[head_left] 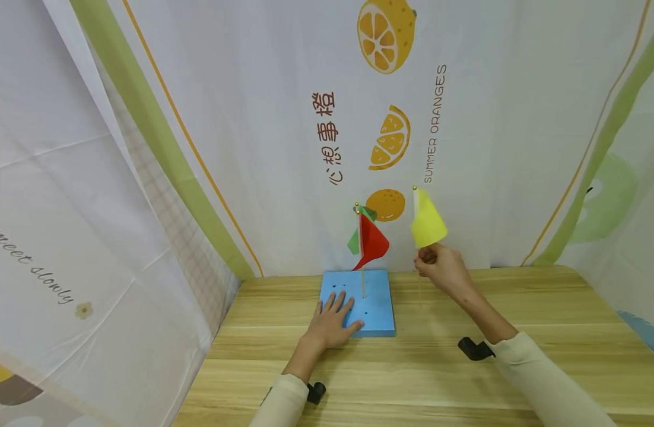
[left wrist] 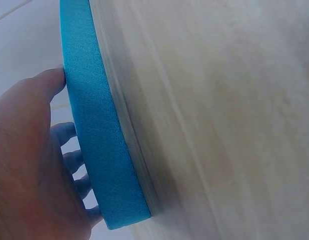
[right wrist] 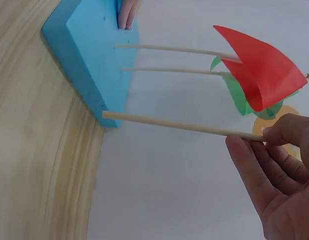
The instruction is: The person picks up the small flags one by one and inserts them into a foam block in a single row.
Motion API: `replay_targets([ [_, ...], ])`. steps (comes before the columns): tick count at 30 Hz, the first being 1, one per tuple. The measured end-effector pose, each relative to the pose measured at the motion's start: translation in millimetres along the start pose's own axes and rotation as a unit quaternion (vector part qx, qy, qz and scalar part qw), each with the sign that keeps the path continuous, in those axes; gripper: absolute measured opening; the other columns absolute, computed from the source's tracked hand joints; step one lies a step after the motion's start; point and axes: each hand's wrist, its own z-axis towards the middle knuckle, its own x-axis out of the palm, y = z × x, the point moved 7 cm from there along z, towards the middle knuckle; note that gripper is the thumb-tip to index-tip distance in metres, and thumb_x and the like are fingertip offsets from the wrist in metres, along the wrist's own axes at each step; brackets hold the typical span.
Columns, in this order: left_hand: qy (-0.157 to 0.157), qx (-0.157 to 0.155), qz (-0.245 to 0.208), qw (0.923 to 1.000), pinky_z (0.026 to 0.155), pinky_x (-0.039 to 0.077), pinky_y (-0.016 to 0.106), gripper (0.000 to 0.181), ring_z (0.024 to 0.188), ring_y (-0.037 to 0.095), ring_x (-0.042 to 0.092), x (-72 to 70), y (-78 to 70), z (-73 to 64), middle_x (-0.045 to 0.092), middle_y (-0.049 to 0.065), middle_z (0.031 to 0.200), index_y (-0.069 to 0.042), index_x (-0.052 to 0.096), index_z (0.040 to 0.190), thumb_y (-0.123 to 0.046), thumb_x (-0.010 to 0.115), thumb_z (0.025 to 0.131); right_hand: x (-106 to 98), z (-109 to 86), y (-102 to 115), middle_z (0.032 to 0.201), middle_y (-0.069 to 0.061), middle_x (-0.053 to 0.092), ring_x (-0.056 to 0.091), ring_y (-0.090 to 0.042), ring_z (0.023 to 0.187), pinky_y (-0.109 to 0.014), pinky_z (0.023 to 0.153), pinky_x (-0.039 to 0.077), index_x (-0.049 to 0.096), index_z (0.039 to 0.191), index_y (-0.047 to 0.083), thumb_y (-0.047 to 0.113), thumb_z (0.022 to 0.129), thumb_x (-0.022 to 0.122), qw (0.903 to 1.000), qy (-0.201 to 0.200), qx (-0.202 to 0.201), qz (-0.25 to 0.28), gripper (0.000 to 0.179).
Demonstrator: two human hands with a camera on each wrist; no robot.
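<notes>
A blue foam block (head_left: 380, 323) with small holes in its top lies on the table. My left hand (head_left: 329, 326) rests on its left front part, fingers spread; the left wrist view shows the fingertips on the block beside its thick side (left wrist: 102, 135). A red flag (head_left: 373, 238) and a green flag (head_left: 353, 242), partly hidden behind it, stand on sticks in the block. To the right, my right hand (head_left: 447, 270) pinches a yellow flag by its wooden stick (right wrist: 184, 126), just below the yellow cloth (head_left: 427, 222). The stick's lower end is apart from the table.
The wood-grain table (head_left: 412, 379) reaches back to a white curtain (head_left: 284, 148) printed with oranges and lettering. More curtain hangs at the left and right sides. Black wrist mounts (head_left: 473, 349) stick out from both sleeves.
</notes>
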Motion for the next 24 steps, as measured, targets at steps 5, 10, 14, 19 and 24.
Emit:
replay_targets([
  [5, 0.001, -0.002, -0.002, 1.0, 0.121, 0.015, 0.059, 0.075, 0.153, 0.034, 0.014, -0.9, -0.3, -0.7, 0.018, 0.007, 0.165, -0.022, 0.029, 0.156, -0.067, 0.035, 0.097, 8.4, 1.6, 12.5, 0.086, -0.012, 0.065, 0.067, -0.018, 0.073, -0.022, 0.062, 0.058, 0.061, 0.092, 0.004, 0.01, 0.091, 0.065, 0.9998, 0.005, -0.014, 0.009, 0.008],
  [10, 0.002, -0.003, -0.003, 1.0, 0.121, 0.014, 0.059, 0.076, 0.153, 0.034, 0.014, -1.4, -0.6, -0.8, 0.019, 0.007, 0.165, -0.021, 0.029, 0.156, -0.067, 0.036, 0.096, 18.0, 2.2, 28.5, 0.083, -0.009, 0.064, 0.066, -0.018, 0.073, -0.022, 0.063, 0.058, 0.061, 0.091, 0.006, 0.009, 0.09, 0.067, 0.9992, 0.011, -0.031, 0.02, 0.008],
  [14, 0.006, -0.005, -0.003, 1.0, 0.122, 0.014, 0.059, 0.076, 0.153, 0.033, 0.012, -1.3, -0.3, -1.1, 0.017, 0.006, 0.165, -0.022, 0.028, 0.156, -0.068, 0.035, 0.096, 25.0, 2.3, 39.0, 0.083, -0.008, 0.064, 0.067, -0.017, 0.071, -0.025, 0.065, 0.059, 0.06, 0.092, 0.006, 0.011, 0.089, 0.069, 0.9988, 0.011, -0.044, 0.018, 0.01],
  [19, 0.004, -0.007, 0.002, 1.0, 0.122, 0.014, 0.059, 0.076, 0.153, 0.033, 0.012, -0.4, 0.3, 0.8, 0.018, 0.006, 0.165, -0.022, 0.028, 0.156, -0.068, 0.034, 0.096, 33.9, 3.0, 48.1, 0.083, -0.007, 0.065, 0.068, -0.018, 0.076, -0.029, 0.067, 0.061, 0.06, 0.093, 0.007, 0.013, 0.088, 0.071, 0.9981, 0.012, -0.057, 0.022, 0.013],
  [24, 0.008, -0.014, 0.002, 0.9999, 0.122, 0.013, 0.058, 0.076, 0.154, 0.032, 0.011, 0.4, 0.2, 1.9, 0.018, 0.005, 0.165, -0.022, 0.028, 0.156, -0.068, 0.034, 0.096, 46.5, 3.7, 55.6, 0.081, -0.004, 0.064, 0.066, -0.015, 0.073, -0.025, 0.067, 0.06, 0.059, 0.093, 0.008, 0.011, 0.089, 0.069, 0.995, 0.02, -0.09, 0.038, 0.012],
])
